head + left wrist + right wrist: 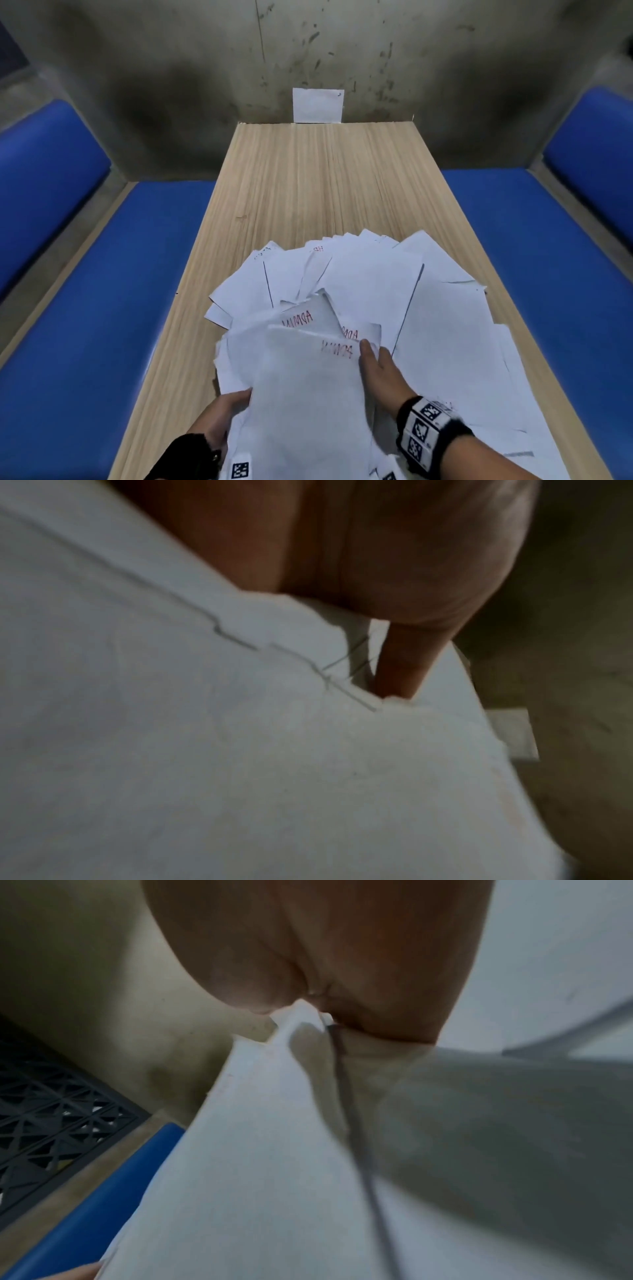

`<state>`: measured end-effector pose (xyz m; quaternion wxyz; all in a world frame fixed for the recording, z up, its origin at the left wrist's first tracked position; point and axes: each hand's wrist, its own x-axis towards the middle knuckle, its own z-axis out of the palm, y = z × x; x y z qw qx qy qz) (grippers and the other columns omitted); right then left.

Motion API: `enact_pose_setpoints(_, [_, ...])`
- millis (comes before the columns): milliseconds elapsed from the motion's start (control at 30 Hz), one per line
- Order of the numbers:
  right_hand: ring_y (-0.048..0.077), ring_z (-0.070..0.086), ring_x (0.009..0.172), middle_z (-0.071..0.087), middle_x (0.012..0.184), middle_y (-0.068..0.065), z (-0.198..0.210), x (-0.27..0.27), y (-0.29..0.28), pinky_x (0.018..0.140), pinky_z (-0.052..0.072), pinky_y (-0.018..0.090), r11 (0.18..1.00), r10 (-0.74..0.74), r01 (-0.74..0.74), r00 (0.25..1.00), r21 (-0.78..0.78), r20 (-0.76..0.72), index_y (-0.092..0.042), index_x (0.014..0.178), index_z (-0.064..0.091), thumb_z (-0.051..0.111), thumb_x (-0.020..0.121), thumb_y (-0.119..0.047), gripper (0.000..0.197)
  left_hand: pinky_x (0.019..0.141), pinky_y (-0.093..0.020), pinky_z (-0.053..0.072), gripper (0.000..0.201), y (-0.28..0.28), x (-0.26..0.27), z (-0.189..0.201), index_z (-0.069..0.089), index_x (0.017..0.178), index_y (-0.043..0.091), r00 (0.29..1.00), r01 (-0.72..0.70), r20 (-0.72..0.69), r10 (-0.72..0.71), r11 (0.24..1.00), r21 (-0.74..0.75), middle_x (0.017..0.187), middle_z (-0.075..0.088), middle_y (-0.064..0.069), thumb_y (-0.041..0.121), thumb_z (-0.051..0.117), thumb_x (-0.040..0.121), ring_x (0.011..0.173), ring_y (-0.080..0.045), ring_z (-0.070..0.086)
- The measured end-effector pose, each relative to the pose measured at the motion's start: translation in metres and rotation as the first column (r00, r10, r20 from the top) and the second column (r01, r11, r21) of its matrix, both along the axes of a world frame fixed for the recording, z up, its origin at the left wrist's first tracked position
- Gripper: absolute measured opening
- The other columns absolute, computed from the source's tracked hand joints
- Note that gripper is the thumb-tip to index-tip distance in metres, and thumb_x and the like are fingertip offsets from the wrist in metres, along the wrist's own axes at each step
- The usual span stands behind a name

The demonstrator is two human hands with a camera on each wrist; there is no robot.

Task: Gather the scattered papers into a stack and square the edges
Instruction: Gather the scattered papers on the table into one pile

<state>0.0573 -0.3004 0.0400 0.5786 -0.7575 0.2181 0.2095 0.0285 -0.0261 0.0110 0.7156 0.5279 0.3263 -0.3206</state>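
Both hands on the gathered bundle (301, 394): left hand (226, 414) grips its left edge, right hand (378, 368) pinches the right edge, thumb on top. Bundle sits at the near end of the wooden table (308, 178), over loose papers (370, 284) fanned beyond and to the right. Sheets are white, some with red lettering, corners ragged and misaligned. Judgement: light, floppy, slippery between layers; hold by opposite long edges, not the corners.

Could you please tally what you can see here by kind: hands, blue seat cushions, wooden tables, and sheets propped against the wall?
Hands: 2 (left hand, right hand)
Blue seat cushions: 4
Wooden table: 1
Propped sheet: 1
Total: 8
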Motion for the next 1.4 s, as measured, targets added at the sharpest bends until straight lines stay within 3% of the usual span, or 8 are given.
enact_pose_setpoints(167, [0.021, 0.059, 0.106, 0.059, 0.114, 0.001, -0.036, 0.016, 0.003, 0.092, 0.047, 0.030, 0.982, 0.072, -0.063, 0.997, -0.176, 0.043, -0.012, 0.121, 0.048, 0.041, 0.101, -0.036, 0.033, 0.074, -0.035, 0.041, 0.012, -0.010, 0.013, 0.000, 0.061, 0.074, -0.002, 0.999, -0.042, 0.022, 0.037, 0.946, 0.320, 0.084, 0.062, -0.016, 0.009, 0.055, 0.071, 0.075, -0.030, 0.057])
enact_pose_setpoints(300, [0.022, 0.063, 0.081, 0.070, 0.083, 0.004, -0.041, 0.020, -0.009, 0.074, 0.050, 0.033, 0.934, 0.145, -0.088, 0.979, -0.347, 0.142, -0.007, 0.080, 0.064, 0.043, 0.099, -0.018, 0.030, 0.066, -0.035, 0.028, 0.005, -0.010, 0.022, 0.002, 0.046, 0.080, 0.005, 0.997, -0.075, 0.059, 0.056, 0.906, 0.417, 0.081, 0.044, -0.011, 0.003, 0.051, 0.080, 0.077, -0.024, 0.037])
enact_pose_setpoints(433, [0.022, 0.059, 0.074, 0.063, 0.070, 0.008, -0.044, 0.022, -0.017, 0.066, 0.043, 0.030, 0.931, 0.140, -0.085, 0.981, -0.356, 0.132, -0.011, 0.060, 0.051, 0.041, 0.102, -0.029, 0.047, 0.059, -0.033, 0.026, 0.018, -0.001, 0.028, 0.002, 0.045, 0.069, 0.007, 0.979, -0.077, 0.196, -0.049, 0.806, 0.587, 0.071, 0.044, -0.007, 0.009, 0.047, 0.087, 0.067, -0.023, 0.037])
enact_pose_setpoints(633, [0.025, 0.065, 0.097, 0.070, 0.102, 0.010, -0.039, 0.041, -0.017, 0.084, 0.048, 0.031, 0.936, 0.257, -0.238, 0.965, -0.260, 0.041, -0.001, 0.102, 0.065, 0.027, 0.103, -0.045, 0.058, 0.063, -0.026, 0.043, 0.026, 0.003, 0.035, -0.006, 0.063, 0.103, 0.007, 0.964, 0.041, 0.172, -0.204, 0.750, 0.660, 0.097, 0.068, -0.009, 0.008, 0.038, 0.096, 0.079, -0.019, 0.059])
enact_pose_setpoints(867, [0.022, 0.062, 0.085, 0.064, 0.092, 0.002, -0.039, 0.062, 0.006, 0.072, 0.045, 0.030, 0.934, 0.118, -0.096, 0.992, -0.344, 0.042, -0.016, 0.096, 0.062, 0.033, 0.090, -0.069, 0.061, 0.073, -0.029, 0.047, 0.024, 0.003, 0.051, -0.005, 0.066, 0.104, 0.014, 0.946, 0.143, 0.141, -0.293, 0.765, 0.628, 0.104, 0.070, -0.008, 0.011, 0.043, 0.098, 0.094, -0.025, 0.064])
enact_pose_setpoints(1133, [0.030, 0.061, 0.095, 0.066, 0.101, 0.015, -0.032, 0.072, -0.006, 0.084, 0.047, 0.033, 0.857, 0.248, -0.186, 0.966, -0.481, 0.069, -0.004, 0.100, 0.062, 0.030, 0.104, -0.036, 0.045, 0.068, -0.030, 0.041, 0.022, 0.021, 0.050, -0.002, 0.062, 0.086, 0.005, 0.939, 0.251, -0.018, -0.345, 0.645, 0.722, 0.100, 0.069, -0.016, 0.007, 0.043, 0.095, 0.088, -0.029, 0.061])
enact_pose_setpoints(1267, [0.023, 0.054, 0.081, 0.062, 0.089, 0.009, -0.037, 0.074, 0.004, 0.073, 0.039, 0.027, 0.854, 0.306, -0.238, 0.949, -0.462, 0.077, -0.012, 0.086, 0.057, 0.031, 0.104, -0.038, 0.040, 0.064, -0.028, 0.042, 0.021, 0.010, 0.048, 0.004, 0.062, 0.079, 0.008, 0.943, 0.245, 0.009, -0.332, 0.713, 0.657, 0.085, 0.066, -0.008, 0.003, 0.046, 0.091, 0.078, -0.023, 0.058])
enact_pose_setpoints(1400, [0.021, 0.052, 0.083, 0.054, 0.090, 0.004, -0.042, 0.074, 0.016, 0.074, 0.037, 0.027, 0.850, 0.350, -0.274, 0.932, -0.449, 0.093, -0.017, 0.089, 0.046, 0.037, 0.102, -0.033, 0.023, 0.088, -0.038, 0.052, 0.026, 0.011, 0.044, 0.001, 0.071, 0.090, 0.007, 0.991, 0.070, 0.068, -0.116, 0.877, 0.475, 0.100, 0.075, -0.014, 0.026, 0.060, 0.078, 0.092, -0.030, 0.068])
